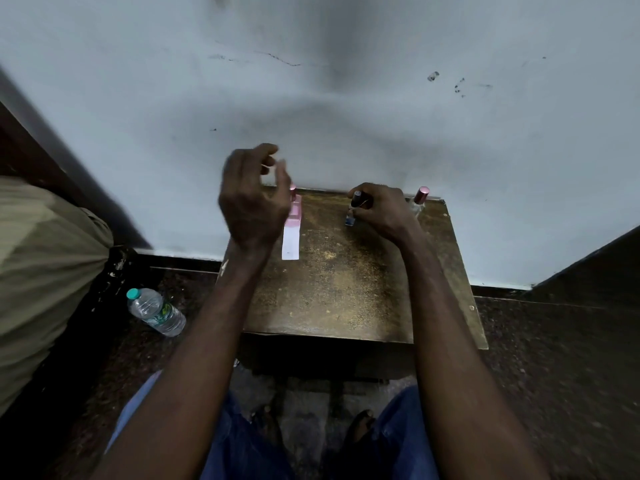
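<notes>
My right hand (381,211) rests on the far side of a small worn wooden table (332,292) and grips a small clear bottle (350,219) by its dark cap, bottle upright on the table. My left hand (251,199) hangs blurred above the table's far left corner, fingers curled toward the thumb. Whether anything is pinched there I cannot tell. Just right of that hand lies a pink and white box (292,237), with a pink cap (293,189) showing behind it.
A clear bottle with a pink cap (420,199) stands by the wall at the table's far right corner. The table is pushed against a pale wall. A plastic water bottle (156,311) lies on the dark floor to the left, near an olive cloth bundle (41,271). My knees are below the table's front edge.
</notes>
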